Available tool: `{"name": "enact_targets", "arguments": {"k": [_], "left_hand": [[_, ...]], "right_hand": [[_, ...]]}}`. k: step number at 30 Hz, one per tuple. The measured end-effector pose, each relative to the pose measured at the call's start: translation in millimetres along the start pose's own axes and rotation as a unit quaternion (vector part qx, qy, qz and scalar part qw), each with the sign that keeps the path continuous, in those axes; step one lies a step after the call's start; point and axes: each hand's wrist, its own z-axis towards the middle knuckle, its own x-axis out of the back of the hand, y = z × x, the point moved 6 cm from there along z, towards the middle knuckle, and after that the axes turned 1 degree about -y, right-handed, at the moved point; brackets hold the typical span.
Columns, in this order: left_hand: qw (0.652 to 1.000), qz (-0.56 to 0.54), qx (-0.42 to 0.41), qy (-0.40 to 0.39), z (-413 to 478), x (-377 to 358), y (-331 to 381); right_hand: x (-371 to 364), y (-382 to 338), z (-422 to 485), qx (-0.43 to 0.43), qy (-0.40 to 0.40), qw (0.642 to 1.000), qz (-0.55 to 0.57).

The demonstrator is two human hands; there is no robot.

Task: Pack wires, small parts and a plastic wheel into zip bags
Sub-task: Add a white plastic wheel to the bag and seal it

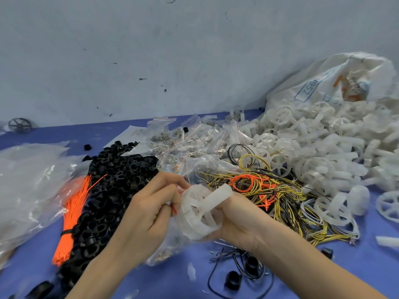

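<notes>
My right hand (pixel 235 223) grips a white plastic wheel (pixel 199 209) with a long hub, held over the blue table. My left hand (pixel 151 208) pinches the edge of a clear zip bag (pixel 172 240) with a red strip at the wheel's left side. The bag hangs below my hands, and small parts show through it. A tangle of yellow, black and orange wires (pixel 269 190) lies just right of my hands.
A heap of black plastic rings (pixel 112 182) and a tied bundle of orange wires (pixel 73 214) lie to the left. Filled zip bags (pixel 194 139) sit at the back. White wheels (pixel 323 147) spill from a big sack (pixel 336 83) at right. Clear bags (pixel 28 180) lie far left.
</notes>
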Motion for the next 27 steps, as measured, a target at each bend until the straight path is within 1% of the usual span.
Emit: {"name": "enact_targets", "arguments": {"k": [3, 5, 8, 10, 12, 15, 18, 21, 24, 27], "left_hand": [[1.000, 0.005, -0.004, -0.029, 0.1, -8.9, 3.9], [0.999, -0.008, 0.013, -0.034, -1.9, -12.7, 2.5], [0.997, -0.032, 0.049, -0.040, -5.7, -15.0, -4.0], [0.997, -0.017, 0.041, -0.057, -5.3, -16.1, -4.0], [0.997, 0.028, 0.019, -0.072, -5.1, -17.4, 0.0], [0.996, 0.067, 0.010, -0.061, -5.1, -16.4, 1.1], [0.996, 0.066, 0.019, -0.049, -6.1, -19.9, -1.0], [0.998, 0.047, 0.036, -0.024, -7.7, -23.9, -2.1], [0.997, 0.007, 0.071, 0.007, -11.1, -30.3, -5.5], [0.993, -0.013, 0.102, 0.052, -13.4, -37.2, -5.7]], "right_hand": [[2.3, 5.4, 1.8, -0.024, 0.042, 0.998, 0.044], [3.7, 7.4, 3.2, -0.028, 0.059, 0.994, 0.090], [4.9, 4.8, 2.0, -0.021, 0.050, 0.984, 0.171], [8.4, -1.1, -0.2, -0.011, 0.055, 0.979, 0.195], [9.5, -4.2, -1.9, -0.001, 0.062, 0.980, 0.191], [15.2, -4.4, -0.8, 0.015, 0.108, 0.980, 0.169], [24.0, -3.1, 4.4, 0.034, 0.180, 0.973, 0.143], [29.6, -1.3, 9.0, 0.053, 0.229, 0.961, 0.143], [27.3, -0.5, 8.3, 0.095, 0.241, 0.956, 0.139], [26.0, -5.7, 11.6, 0.157, 0.269, 0.947, 0.073]]}}
